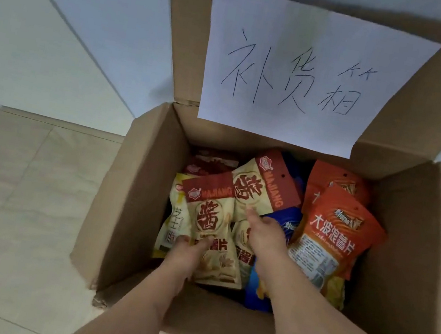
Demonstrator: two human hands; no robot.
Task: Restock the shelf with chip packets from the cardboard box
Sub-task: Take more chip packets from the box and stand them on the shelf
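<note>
While the cardboard box (pixel 133 196) sits open on pale floor tiles (pixel 19 207) against a white wall (pixel 93 16), the left hand (pixel 185 251) pinches a cream chip packet (pixel 212 232) inside it; the right hand (pixel 264 231) reaches beside it, fingers seemingly relaxed. A handwritten paper sign (pixel 300 72) covers the rear flap.

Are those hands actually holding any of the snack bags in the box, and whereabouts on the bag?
The left hand grips the front cream packet at its lower part. The right hand reaches onto a second cream packet; whether it grips cannot be told.
</note>
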